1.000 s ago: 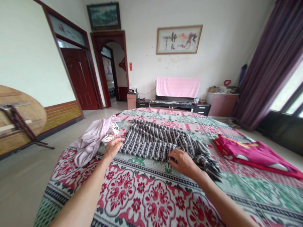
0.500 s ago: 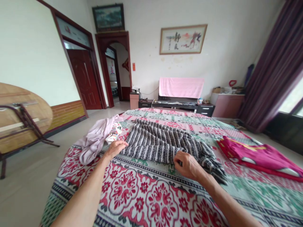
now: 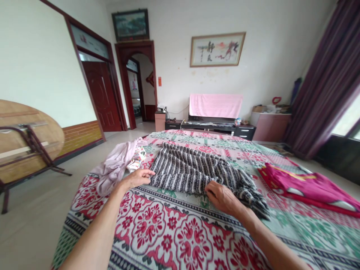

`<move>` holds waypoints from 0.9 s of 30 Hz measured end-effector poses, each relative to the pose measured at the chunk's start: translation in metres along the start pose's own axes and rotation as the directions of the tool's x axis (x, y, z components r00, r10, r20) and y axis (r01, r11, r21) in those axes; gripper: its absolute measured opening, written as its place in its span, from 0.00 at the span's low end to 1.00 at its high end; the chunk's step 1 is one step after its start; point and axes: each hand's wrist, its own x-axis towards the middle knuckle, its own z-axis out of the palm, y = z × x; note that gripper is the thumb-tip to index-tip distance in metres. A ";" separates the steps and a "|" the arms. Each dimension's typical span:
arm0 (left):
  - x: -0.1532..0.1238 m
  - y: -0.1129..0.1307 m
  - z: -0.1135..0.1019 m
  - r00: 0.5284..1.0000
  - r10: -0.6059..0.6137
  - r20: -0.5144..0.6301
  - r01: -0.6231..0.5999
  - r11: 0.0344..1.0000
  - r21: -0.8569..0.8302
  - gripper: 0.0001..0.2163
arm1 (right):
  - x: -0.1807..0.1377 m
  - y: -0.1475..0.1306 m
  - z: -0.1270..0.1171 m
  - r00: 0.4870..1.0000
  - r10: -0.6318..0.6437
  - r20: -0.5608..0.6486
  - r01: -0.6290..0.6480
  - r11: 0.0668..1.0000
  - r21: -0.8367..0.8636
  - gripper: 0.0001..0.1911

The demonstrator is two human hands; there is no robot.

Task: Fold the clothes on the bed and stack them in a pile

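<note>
A black-and-white striped garment (image 3: 194,170) lies spread across a bed covered by a red, pink and green flowered sheet (image 3: 174,232). My left hand (image 3: 137,177) grips the garment's near left corner, fingers curled on the cloth. My right hand (image 3: 222,196) pinches the garment's near edge further right, fingers closed on the fabric. Both forearms reach in from the bottom of the view.
A pale lilac cloth (image 3: 114,167) with a small printed piece lies at the bed's left edge. A magenta garment (image 3: 303,185) lies on the right. A folded round wooden table (image 3: 25,138) leans at the left wall. A low cabinet with a pink towel (image 3: 215,105) stands behind the bed.
My left hand has slid a little right onto the striped garment's corner and closed on it. My right hand stays pinched on the near edge. The view has shifted slightly.
</note>
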 end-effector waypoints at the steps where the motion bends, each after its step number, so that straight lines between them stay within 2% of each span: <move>1: 0.003 -0.002 0.002 0.999 0.015 -0.037 -0.015 1.000 0.002 0.21 | 0.001 0.002 0.002 0.999 0.017 -0.042 -0.017 1.000 0.017 0.10; 4: 0.011 -0.007 0.010 0.979 0.095 -0.182 -0.104 0.994 -0.042 0.20 | 0.003 0.008 0.005 0.985 0.118 -0.129 -0.108 0.991 0.077 0.11; 7: 0.016 -0.012 0.015 0.957 0.131 -0.259 -0.145 0.989 -0.035 0.17 | 0.004 0.013 0.008 0.972 0.197 -0.130 -0.185 0.978 0.099 0.11; 13: 0.015 -0.005 0.018 0.955 0.187 -0.232 -0.146 0.972 0.184 0.10 | 0.006 0.015 0.011 0.975 0.197 -0.105 -0.190 0.979 0.074 0.12; 18: 0.006 0.009 0.017 0.968 0.245 -0.049 -0.227 0.944 0.238 0.08 | 0.008 0.014 0.010 0.972 0.214 -0.093 -0.209 0.976 0.061 0.12; 20: 0.004 0.010 0.018 0.968 0.252 -0.024 -0.239 0.941 0.239 0.08 | 0.008 0.014 0.010 0.972 0.216 -0.096 -0.211 0.976 0.062 0.12; 24: 0.008 0.006 0.022 0.970 0.238 -0.056 -0.215 0.939 0.267 0.07 | 0.007 0.014 0.008 0.974 0.208 -0.088 -0.202 0.976 0.076 0.12; 27: 0.014 0.004 0.021 0.954 0.227 -0.197 -0.183 0.958 0.219 0.07 | 0.007 0.014 0.002 0.986 0.167 -0.015 -0.166 0.985 0.046 0.11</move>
